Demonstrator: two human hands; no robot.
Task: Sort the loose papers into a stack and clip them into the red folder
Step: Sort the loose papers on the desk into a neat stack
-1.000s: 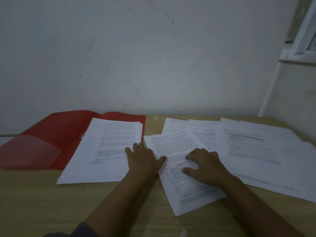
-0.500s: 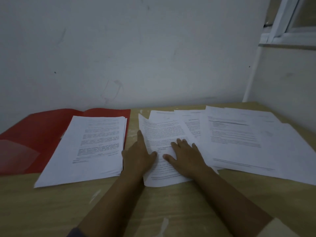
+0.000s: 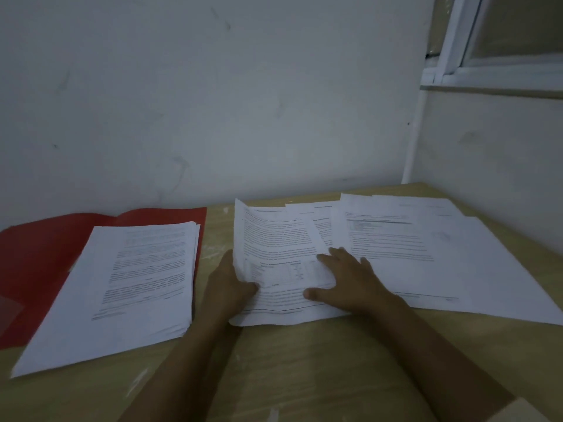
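A red folder (image 3: 39,257) lies open at the left of the wooden table. A stack of printed papers (image 3: 128,287) rests partly on its right half and partly on the table. In the middle, my left hand (image 3: 227,284) grips the left edge of a printed sheet (image 3: 274,239), thumb on top, and that edge curls upward. My right hand (image 3: 347,278) lies flat on the same sheet's right part, fingers spread. More loose papers (image 3: 426,254) overlap in a fan to the right.
The wooden table (image 3: 289,370) meets a white wall at the back and another wall at the right. A white window frame (image 3: 457,56) is at the upper right. A translucent pocket (image 3: 9,312) shows on the folder's left flap.
My left hand has gone from lying flat beside the sheet to gripping its left edge, which now lifts. My right hand has slid slightly right on the sheet. The view shifted left.
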